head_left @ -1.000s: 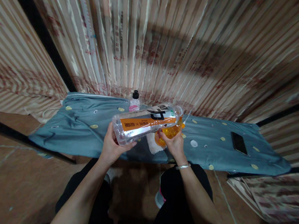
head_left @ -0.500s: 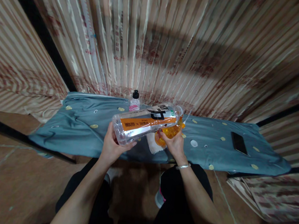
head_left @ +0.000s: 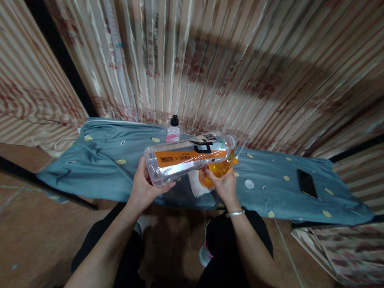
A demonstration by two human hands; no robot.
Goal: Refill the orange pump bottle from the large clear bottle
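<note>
My left hand (head_left: pixel 145 184) is closed around the base of a clear plastic drink bottle (head_left: pixel 184 158) with an orange and silver label. This bottle is tilted almost flat, its mouth pointing right. Under its mouth end, my right hand (head_left: pixel 224 185) grips a small orange bottle (head_left: pixel 219 168), which looks tinted or filled with orange liquid; its top is partly hidden by the drink bottle. A white tissue (head_left: pixel 196 187) lies on the cloth below the orange bottle. Whether liquid passes between the bottles, I cannot tell.
A small clear bottle with a black cap (head_left: pixel 173 128) stands behind the drink bottle. Towards the right end of the teal patterned cloth (head_left: pixel 102 153) lies a black phone (head_left: pixel 307 183). A striped curtain (head_left: pixel 201 50) hangs behind, with dark metal bars (head_left: pixel 58 49) on both sides.
</note>
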